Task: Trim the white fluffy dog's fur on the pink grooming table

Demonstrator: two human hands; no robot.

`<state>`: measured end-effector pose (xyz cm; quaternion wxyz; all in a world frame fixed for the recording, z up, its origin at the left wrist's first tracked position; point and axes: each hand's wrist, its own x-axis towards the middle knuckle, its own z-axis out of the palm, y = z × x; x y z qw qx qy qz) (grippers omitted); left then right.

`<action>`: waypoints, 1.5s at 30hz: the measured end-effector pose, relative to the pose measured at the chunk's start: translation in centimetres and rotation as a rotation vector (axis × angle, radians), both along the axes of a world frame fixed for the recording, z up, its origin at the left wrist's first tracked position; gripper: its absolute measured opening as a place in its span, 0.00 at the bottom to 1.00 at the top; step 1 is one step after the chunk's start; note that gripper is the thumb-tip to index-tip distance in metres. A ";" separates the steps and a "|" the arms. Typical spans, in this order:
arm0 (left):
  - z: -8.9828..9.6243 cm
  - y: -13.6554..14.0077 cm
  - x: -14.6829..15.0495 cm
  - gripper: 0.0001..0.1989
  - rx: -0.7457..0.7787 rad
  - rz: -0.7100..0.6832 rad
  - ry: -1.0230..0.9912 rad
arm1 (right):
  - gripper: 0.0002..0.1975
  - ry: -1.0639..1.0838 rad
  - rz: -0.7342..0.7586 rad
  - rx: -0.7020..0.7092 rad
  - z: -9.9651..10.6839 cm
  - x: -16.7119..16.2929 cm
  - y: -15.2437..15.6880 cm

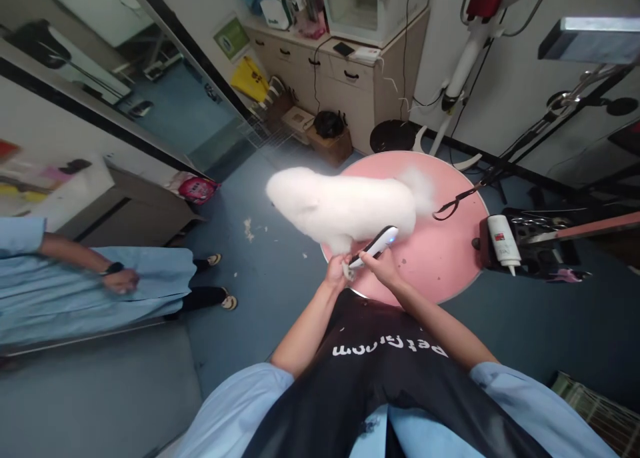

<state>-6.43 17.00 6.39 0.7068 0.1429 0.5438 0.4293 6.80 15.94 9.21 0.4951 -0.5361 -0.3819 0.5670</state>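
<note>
A fluffy white dog [360, 205] stands on a round pink grooming table [440, 271], its head toward the left. My left hand [338, 271] is closed around one of the dog's paws [349, 270] at the near edge of the table. In my right hand [383, 266] is a white and black hair clipper [374, 246] with a small blue light. The clipper's head end points down and left, close to the held paw. Whether its blade touches the fur, I cannot tell.
A black loop strap [450, 208] hangs behind the dog's tail. A tool holder at the table's right bears a white squeeze bottle [504, 241]. Another person in a blue smock [150, 278] stands at left. Drawers [340, 78] line the back; fur tufts [249, 229] lie on the floor.
</note>
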 end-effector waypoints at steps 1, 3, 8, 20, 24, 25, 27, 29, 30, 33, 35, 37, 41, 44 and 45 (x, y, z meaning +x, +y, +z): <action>-0.1 0.1 0.0 0.17 0.016 0.012 -0.016 | 0.11 -0.005 -0.031 0.012 0.1 -0.1 0.0; -0.3 0.2 0.0 0.17 0.042 0.034 -0.043 | 0.10 -0.014 -0.021 0.030 0.2 -0.3 -0.1; -0.6 0.4 0.3 0.16 0.039 0.026 -0.091 | 0.08 -0.017 0.058 0.031 -0.2 -0.9 -1.2; -1.0 0.9 0.5 0.16 0.011 0.031 -0.103 | 0.09 0.059 0.091 0.049 0.1 0.0 -0.9; -1.1 1.0 0.4 0.17 0.025 0.000 -0.102 | 0.11 0.110 0.145 0.050 -0.7 0.7 -1.0; -1.2 1.1 0.2 0.16 0.041 -0.020 -0.064 | 0.11 0.108 0.213 0.016 -1.0 1.0 -1.2; -1.4 1.8 -0.3 0.12 0.107 -0.084 0.084 | 0.12 0.089 0.273 -0.072 -1.8 1.8 -1.8; -1.6 2.7 -1.1 0.08 0.187 -0.173 0.292 | 0.13 0.089 0.207 -0.134 -2.7 2.7 -2.5; -1.7 3.3 -1.5 0.08 0.209 -0.232 0.409 | 0.14 0.103 0.161 -0.149 -3.1 3.2 -2.9; -1.9 4.6 -2.3 0.12 0.196 -0.369 0.662 | 0.16 0.137 0.099 -0.184 -4.2 4.1 -3.8; -2.0 5.1 -2.5 0.14 0.186 -0.399 0.728 | 0.17 0.108 0.041 -0.225 -4.7 4.2 -4.2; -2.0 5.1 -2.3 0.14 0.205 -0.400 0.726 | 0.17 0.081 -0.064 -0.252 -5.1 3.9 -4.5; -2.1 4.4 -1.9 0.09 0.300 -0.432 0.670 | 0.17 0.108 -0.218 -0.251 -5.9 3.2 -4.7; -2.2 4.2 -1.7 0.04 0.413 -0.498 0.564 | 0.17 0.076 -0.299 -0.243 -6.2 2.6 -4.3; -2.2 4.2 -1.7 0.03 0.443 -0.516 0.527 | 0.16 0.058 -0.331 -0.238 -6.3 2.4 -4.0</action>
